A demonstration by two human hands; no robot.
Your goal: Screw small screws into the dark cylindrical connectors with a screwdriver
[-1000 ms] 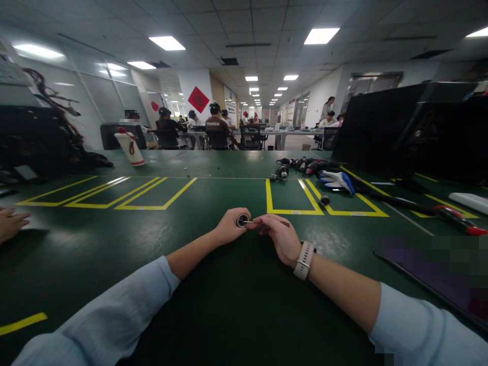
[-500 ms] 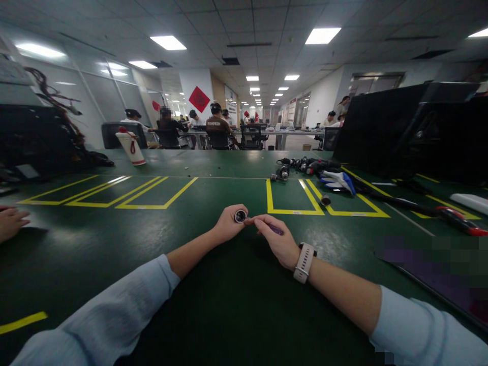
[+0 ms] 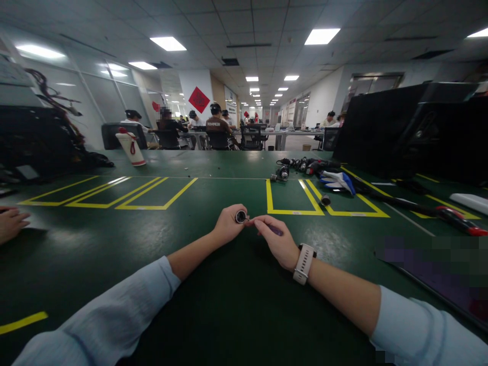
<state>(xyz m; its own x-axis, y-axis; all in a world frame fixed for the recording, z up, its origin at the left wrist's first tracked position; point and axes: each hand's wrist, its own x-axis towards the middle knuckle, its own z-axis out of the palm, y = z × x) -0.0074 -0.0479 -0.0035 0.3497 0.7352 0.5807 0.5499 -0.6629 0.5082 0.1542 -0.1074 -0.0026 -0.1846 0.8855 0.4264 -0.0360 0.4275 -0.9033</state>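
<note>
My left hand (image 3: 227, 224) is closed around a small round metal part (image 3: 241, 216) with a dark opening facing me. My right hand (image 3: 275, 239), with a white watch (image 3: 304, 264) at the wrist, pinches a thin purple-handled tool (image 3: 275, 230) whose tip points into that part. Both hands are held low over the green table (image 3: 213, 295), near its middle.
Yellow taped boxes (image 3: 290, 201) mark the table. Small metal parts and cables (image 3: 301, 165), a blue-white glove (image 3: 337, 182) and a red-handled tool (image 3: 453, 217) lie at the right. A white bottle (image 3: 130, 146) stands far left. Another person's hand (image 3: 11, 222) rests at the left edge. Dark monitors (image 3: 412, 127) stand at right.
The tool's metal shaft, visible a second ago between my hands, is now hidden as my right hand closed in toward the part. Both hands shifted slightly up.
</note>
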